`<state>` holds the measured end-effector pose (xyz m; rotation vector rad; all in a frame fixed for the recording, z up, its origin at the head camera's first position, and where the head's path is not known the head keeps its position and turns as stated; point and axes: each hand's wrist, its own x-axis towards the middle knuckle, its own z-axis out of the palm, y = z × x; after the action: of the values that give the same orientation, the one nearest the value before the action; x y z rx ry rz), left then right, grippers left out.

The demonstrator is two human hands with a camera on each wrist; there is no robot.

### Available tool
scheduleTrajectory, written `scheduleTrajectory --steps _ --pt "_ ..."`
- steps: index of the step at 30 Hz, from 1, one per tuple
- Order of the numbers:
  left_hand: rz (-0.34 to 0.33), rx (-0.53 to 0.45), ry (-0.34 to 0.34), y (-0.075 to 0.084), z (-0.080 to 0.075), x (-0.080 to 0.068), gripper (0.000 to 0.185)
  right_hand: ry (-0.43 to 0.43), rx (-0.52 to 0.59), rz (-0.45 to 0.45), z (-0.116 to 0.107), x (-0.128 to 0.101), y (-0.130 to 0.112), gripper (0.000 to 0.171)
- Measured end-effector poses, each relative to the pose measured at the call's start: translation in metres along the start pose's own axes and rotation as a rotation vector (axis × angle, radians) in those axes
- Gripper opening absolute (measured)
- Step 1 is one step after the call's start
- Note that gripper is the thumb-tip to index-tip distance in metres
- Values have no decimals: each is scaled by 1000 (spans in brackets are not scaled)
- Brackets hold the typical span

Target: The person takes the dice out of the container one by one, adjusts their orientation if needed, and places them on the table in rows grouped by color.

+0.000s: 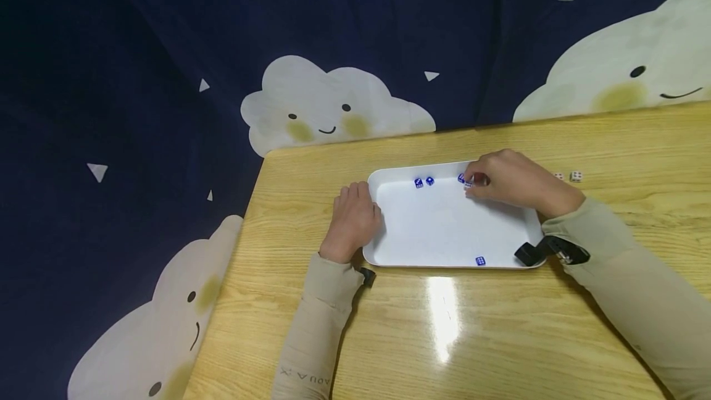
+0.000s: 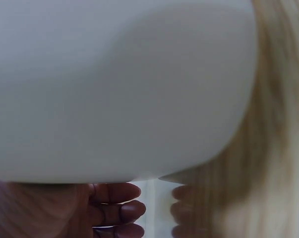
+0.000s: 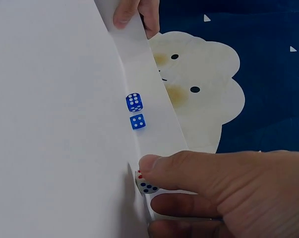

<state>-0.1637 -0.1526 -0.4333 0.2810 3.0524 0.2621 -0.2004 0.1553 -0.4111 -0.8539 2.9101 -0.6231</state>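
White die [image 3: 147, 185] pinched at the tray's far rim, in the right hand [image 1: 513, 181].

Nearest on the white tray [image 1: 444, 227] lies one blue die [image 1: 480, 260] by the near rim. The left hand [image 1: 352, 221] rests against the tray's left edge, fingers curled at the rim. Farther in, the right hand's thumb and fingers are clamped on the white die, which sits against the far wall; a blue die [image 1: 461, 178] lies just beside the fingertips. The die looks light, hard and smooth, likely slippery, so opposite flat faces seem the best hold. Two more blue dice [image 3: 135, 111] sit along the far rim, and two white dice [image 1: 575, 176] lie on the table [image 1: 500, 338] beyond the hand.
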Motion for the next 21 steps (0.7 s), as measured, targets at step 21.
scheduleTrajectory --steps 21 --pt "-6 -1 -6 0 0 3 32 -24 -16 -1 0 2 1 13"
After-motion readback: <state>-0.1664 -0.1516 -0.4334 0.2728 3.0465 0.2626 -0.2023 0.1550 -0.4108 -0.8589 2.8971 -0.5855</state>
